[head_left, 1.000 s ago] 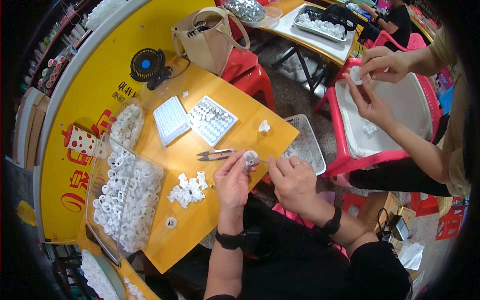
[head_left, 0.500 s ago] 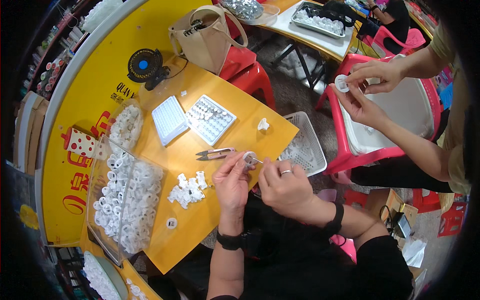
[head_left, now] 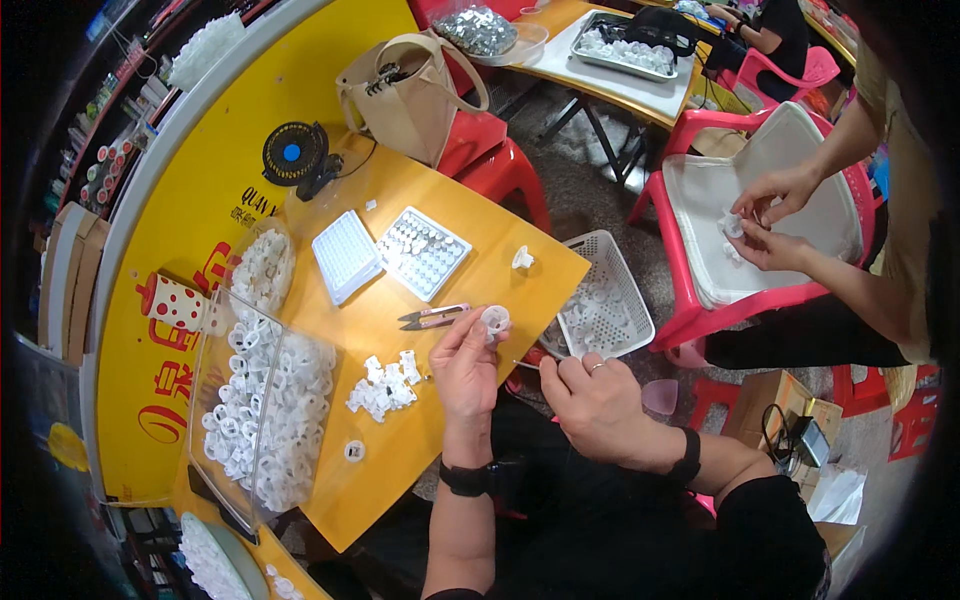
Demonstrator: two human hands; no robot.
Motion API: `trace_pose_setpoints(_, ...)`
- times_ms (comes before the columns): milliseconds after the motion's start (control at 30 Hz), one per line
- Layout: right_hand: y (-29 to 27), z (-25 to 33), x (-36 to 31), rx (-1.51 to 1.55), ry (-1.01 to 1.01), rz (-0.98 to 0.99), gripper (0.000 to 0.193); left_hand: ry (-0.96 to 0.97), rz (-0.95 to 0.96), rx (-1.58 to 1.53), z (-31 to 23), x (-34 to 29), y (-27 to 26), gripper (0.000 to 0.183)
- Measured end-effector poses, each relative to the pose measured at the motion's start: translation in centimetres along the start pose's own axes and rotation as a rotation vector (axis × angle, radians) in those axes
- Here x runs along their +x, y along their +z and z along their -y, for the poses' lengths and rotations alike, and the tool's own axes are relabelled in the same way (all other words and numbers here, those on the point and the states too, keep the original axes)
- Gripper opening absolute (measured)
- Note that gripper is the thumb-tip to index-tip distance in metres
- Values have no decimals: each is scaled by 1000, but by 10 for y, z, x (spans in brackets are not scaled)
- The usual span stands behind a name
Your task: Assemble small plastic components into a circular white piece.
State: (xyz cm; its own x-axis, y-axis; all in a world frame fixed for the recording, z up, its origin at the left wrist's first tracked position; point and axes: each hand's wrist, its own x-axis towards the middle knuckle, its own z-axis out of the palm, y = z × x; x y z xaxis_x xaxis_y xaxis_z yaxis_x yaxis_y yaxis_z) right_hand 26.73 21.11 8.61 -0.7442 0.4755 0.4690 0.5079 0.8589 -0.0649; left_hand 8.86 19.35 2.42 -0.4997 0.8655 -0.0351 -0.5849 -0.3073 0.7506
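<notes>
A white round plastic part (head_left: 495, 320) is pinched between the thumb and fingers of my left hand (head_left: 466, 372), over the table's right side. My right hand (head_left: 605, 408) is closed around a thin metal rod-like tool (head_left: 524, 364); its tip points left, apart from the part, and its handle is hidden in my fingers. Just beyond my left hand lie small thread snips (head_left: 435, 317). Left of that hand sits a pile of small white plastic pieces (head_left: 384, 388), with one round white piece (head_left: 354, 451) nearer to me. Another white piece (head_left: 522, 258) stands towards the table's right corner.
On the yellow table (head_left: 400, 480) are a clear bin (head_left: 262, 420) of white parts, two white trays (head_left: 424, 255), a small black fan (head_left: 296, 155) and a beige bag (head_left: 405, 100) behind. A white basket (head_left: 640, 335) stands right. Another person's hands (head_left: 775, 215) hold a white part above a pink chair (head_left: 690, 270).
My right hand has drawn the tool away from the round part, right and towards me. The part has been turned in my left hand. The other person's hands have lowered over the chair.
</notes>
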Motion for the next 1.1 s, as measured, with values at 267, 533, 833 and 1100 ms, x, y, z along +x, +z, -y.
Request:
trace_pose_setpoints(267,26,-5,-11,210,17,-234,35,-15,-6,-46,-2,3,5,24)
trace_pose_setpoints(533,26,-1,-10,341,3,-310,33,-81,-10,-85,-1,4,5,28)
trace_pose_setpoints(833,24,-8,13,364,253,-195,24,-29,24,-61,3,4,-3,23)
trace_pose_setpoints(1100,34,-7,25,149,214,-89,32,-9,74,-52,2,5,-6,25)
